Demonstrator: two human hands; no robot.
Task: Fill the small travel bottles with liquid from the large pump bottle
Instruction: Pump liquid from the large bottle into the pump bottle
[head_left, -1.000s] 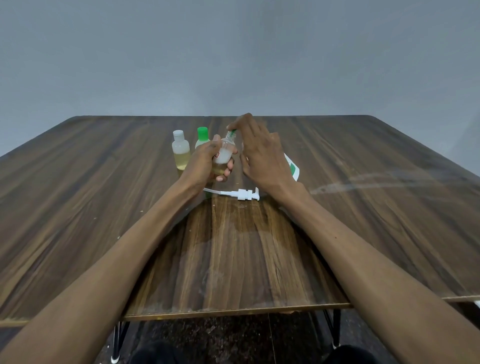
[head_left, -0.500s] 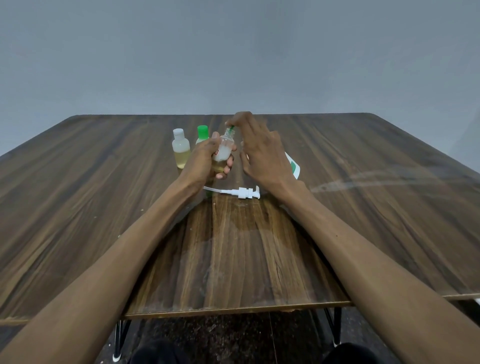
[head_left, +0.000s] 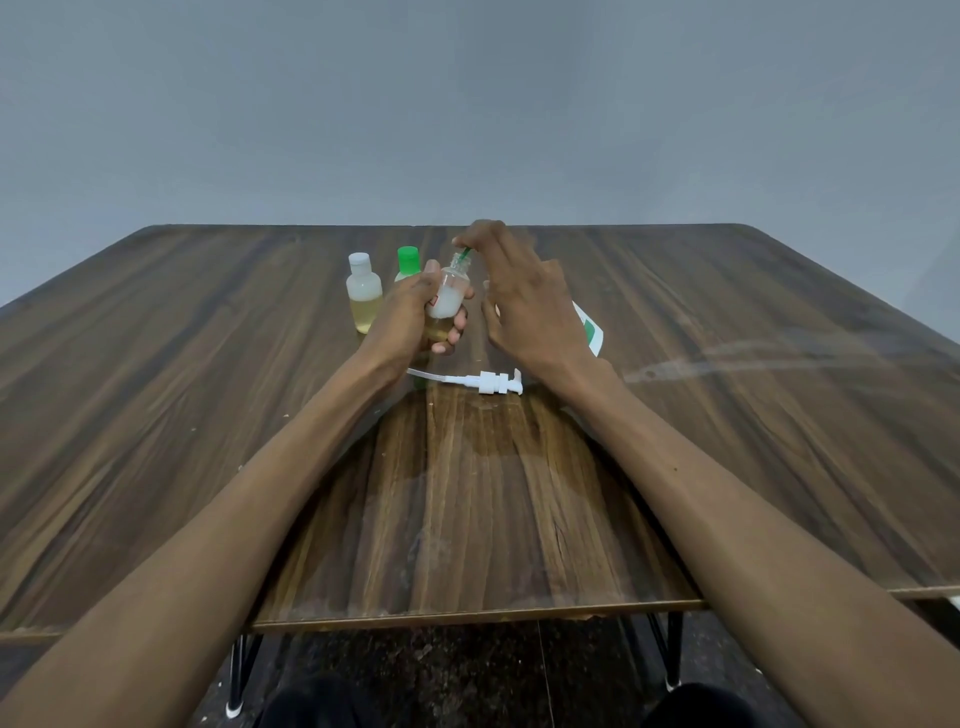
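Note:
My left hand (head_left: 408, 317) grips a small clear travel bottle (head_left: 448, 297), tilted a little to the right, with white and yellowish liquid in it. At its open neck my right hand (head_left: 524, 299) pinches a green cap (head_left: 466, 253), just above the threads. Two more travel bottles stand behind on the left: one with a white cap (head_left: 363, 292) holding yellow liquid, one with a green cap (head_left: 408, 261) partly hidden by my left hand. The white pump head (head_left: 488, 381) with its tube lies on the table. The large bottle (head_left: 589, 332) is mostly hidden behind my right wrist.
The brown wooden table (head_left: 208, 415) runs wide to both sides, with its front edge near my elbows. A grey wall stands behind it. Black metal legs and a dark floor show below the edge.
The green cap in my right hand has lifted slightly off the bottle's neck, so the threads now show. Both hands stay in about the same spot.

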